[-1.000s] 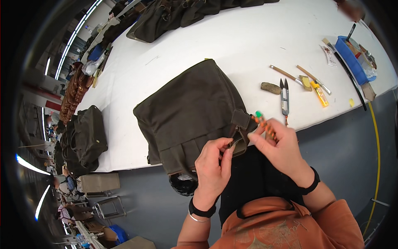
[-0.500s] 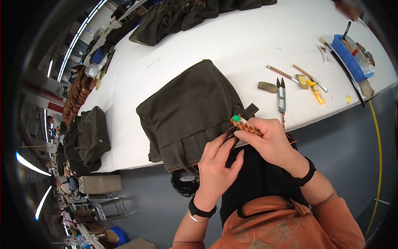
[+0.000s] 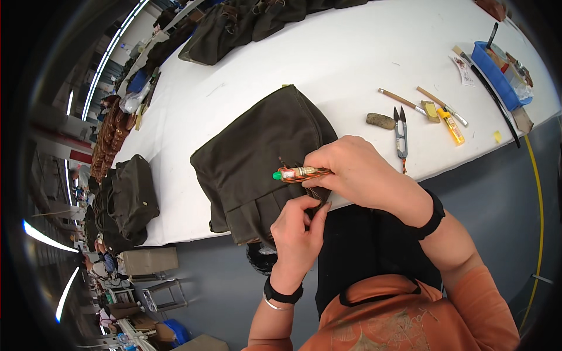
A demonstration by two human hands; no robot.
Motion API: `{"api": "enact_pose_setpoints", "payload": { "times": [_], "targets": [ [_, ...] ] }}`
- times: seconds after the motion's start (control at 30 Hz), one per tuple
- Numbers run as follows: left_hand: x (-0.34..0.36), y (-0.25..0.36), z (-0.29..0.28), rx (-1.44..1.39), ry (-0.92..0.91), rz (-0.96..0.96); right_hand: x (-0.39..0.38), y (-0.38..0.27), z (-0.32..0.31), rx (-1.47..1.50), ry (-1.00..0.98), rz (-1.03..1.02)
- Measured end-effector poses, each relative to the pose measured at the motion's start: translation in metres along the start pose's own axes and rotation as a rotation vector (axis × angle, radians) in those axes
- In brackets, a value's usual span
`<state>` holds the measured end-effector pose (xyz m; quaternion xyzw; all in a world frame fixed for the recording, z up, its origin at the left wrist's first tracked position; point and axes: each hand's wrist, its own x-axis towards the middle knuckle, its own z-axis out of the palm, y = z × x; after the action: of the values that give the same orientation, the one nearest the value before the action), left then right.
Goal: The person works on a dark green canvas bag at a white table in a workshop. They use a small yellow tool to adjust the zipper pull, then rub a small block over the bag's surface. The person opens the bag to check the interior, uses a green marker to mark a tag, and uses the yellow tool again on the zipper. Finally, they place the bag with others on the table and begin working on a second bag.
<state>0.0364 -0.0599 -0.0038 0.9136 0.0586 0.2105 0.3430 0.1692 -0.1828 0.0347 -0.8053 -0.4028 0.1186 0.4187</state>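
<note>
At the left of the frame, slumped dark bags (image 3: 129, 199) rest at the edge of your white counter (image 3: 351, 58). Mid-frame lies the olive-brown bag (image 3: 249, 155), its lower edge toward you. Below its lower right corner, your left hand (image 3: 294, 231) pinches the zip edge (image 3: 316, 193); your right hand (image 3: 357, 175) grasps a green-tipped, cord-wrapped tube (image 3: 298, 173) above the bag. Further right are a brown stone (image 3: 380, 121), grey snips (image 3: 401, 140), a yellow tube (image 3: 451, 127) and, upper right, a blue tray (image 3: 494, 76).
</note>
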Motion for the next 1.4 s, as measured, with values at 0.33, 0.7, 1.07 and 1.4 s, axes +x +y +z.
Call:
{"api": "enact_pose_setpoints", "payload": {
  "times": [0.33,0.7,1.07,1.4],
  "targets": [
    [0.006,0.003,0.005,0.021,0.047,0.188,-0.011,-0.005,-0.008,0.211,0.005,0.086],
    [0.003,0.003,0.004,-0.075,-0.027,-0.016,-0.075,0.017,0.014,0.467,0.162,0.265],
    [0.003,-0.006,0.01,-0.07,-0.009,0.057,-0.082,0.026,0.047,0.622,0.2,0.33],
    [0.003,-0.007,0.009,-0.047,-0.011,0.078,-0.085,0.024,0.047,0.913,0.355,0.339]
  ]
}}
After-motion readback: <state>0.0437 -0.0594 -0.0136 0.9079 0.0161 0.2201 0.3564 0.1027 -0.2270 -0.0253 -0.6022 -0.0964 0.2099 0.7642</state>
